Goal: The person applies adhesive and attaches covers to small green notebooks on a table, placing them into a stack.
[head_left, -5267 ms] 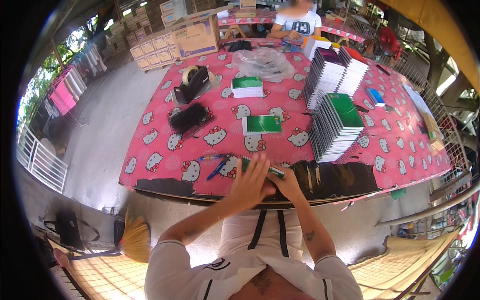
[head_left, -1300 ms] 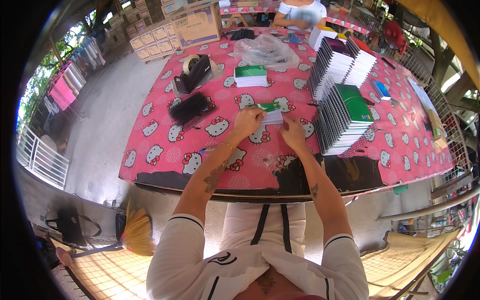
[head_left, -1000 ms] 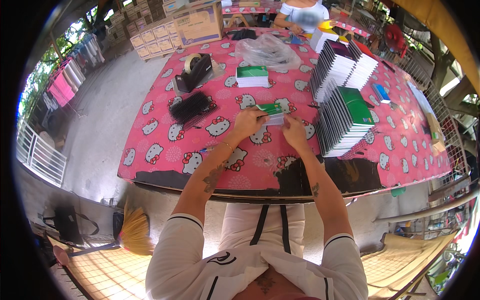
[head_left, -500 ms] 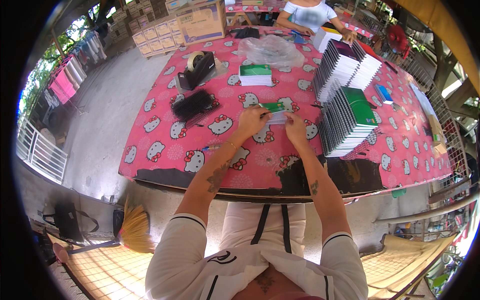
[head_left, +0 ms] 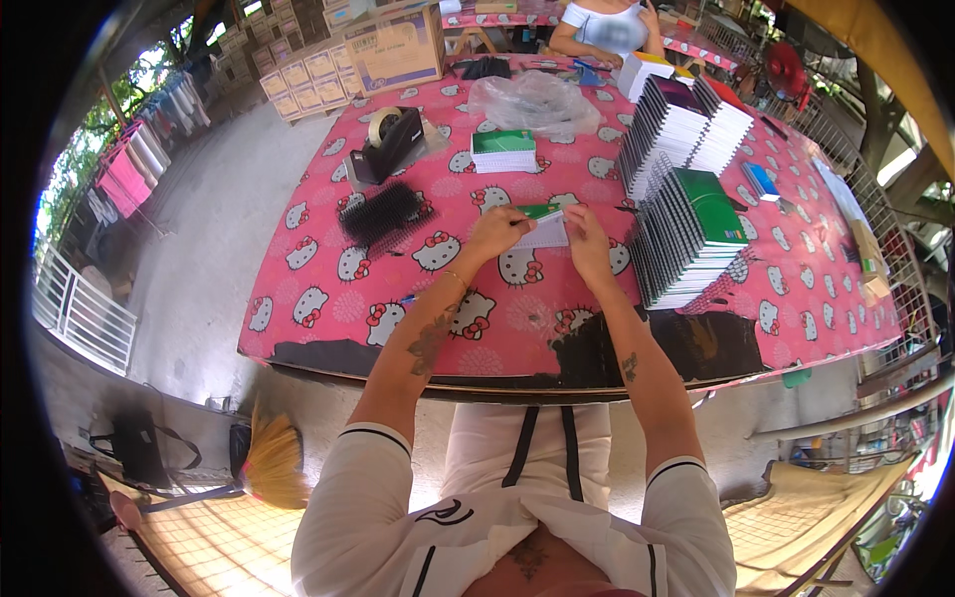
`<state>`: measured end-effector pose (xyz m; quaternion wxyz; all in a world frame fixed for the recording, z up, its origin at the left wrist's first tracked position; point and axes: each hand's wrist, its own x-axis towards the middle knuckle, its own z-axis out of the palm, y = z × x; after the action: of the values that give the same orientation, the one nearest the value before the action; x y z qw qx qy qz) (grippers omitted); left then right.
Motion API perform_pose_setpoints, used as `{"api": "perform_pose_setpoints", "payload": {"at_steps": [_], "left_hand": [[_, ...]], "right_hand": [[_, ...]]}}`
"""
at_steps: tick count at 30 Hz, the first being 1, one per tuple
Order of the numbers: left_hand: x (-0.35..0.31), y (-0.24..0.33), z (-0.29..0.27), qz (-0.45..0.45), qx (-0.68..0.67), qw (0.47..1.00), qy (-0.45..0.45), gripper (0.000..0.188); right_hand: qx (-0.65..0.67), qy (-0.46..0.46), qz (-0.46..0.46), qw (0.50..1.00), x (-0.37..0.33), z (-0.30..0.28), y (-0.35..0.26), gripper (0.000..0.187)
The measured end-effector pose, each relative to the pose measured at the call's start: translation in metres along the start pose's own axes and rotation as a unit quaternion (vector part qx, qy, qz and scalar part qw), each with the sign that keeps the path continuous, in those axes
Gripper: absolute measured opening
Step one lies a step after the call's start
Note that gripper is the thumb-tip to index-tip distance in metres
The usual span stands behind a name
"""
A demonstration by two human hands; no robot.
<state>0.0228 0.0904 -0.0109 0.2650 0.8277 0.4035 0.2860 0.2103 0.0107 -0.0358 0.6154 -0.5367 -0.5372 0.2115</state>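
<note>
A small notebook with a green cover and white pages (head_left: 543, 236) lies in front of me on the pink patterned table. My left hand (head_left: 497, 231) is closed on its left side, thumb and fingers pinching the edge. At the upper right corner, the fingers of my right hand (head_left: 587, 237) are bent together against the notebook; exactly what they pinch is too small to see. Just beyond sits a short pile of green notebooks (head_left: 503, 151). To the right rises a tall stack of green spiral notebooks (head_left: 690, 239). Black binding coils (head_left: 382, 215) lie left of my hands.
A tape dispenser (head_left: 386, 145), a clear plastic bag (head_left: 535, 99) and a large cardboard box (head_left: 396, 50) occupy the far side. More spiral notebooks (head_left: 678, 124) stand at the far right, near a blue box (head_left: 761, 181). Across the table is another person (head_left: 605, 30).
My right hand has shifted up along the notebook's right side to its upper corner. My left hand keeps its hold. The other person's hand has left the notebook stack and is raised.
</note>
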Motion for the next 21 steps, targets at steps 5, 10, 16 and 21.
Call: {"api": "perform_pose_setpoints", "payload": {"at_steps": [5,10,16,21], "left_hand": [[0.007,-0.01,-0.004,-0.07,-0.057,0.996,-0.027,0.037],[0.012,-0.005,-0.003,-0.066,-0.081,0.993,-0.054,0.04],[0.009,-0.006,-0.006,-0.083,-0.085,0.992,-0.051,0.037],[-0.006,0.004,0.011,0.015,0.073,0.994,0.084,0.027]], "right_hand": [[-0.082,0.027,0.064,0.994,-0.011,0.011,0.006,0.041],[-0.132,0.02,0.007,0.991,-0.017,0.004,0.017,0.039],[-0.068,0.013,0.059,0.996,-0.017,0.009,0.005,0.039],[-0.275,-0.047,-0.105,0.955,-0.026,0.007,0.004,0.037]]}}
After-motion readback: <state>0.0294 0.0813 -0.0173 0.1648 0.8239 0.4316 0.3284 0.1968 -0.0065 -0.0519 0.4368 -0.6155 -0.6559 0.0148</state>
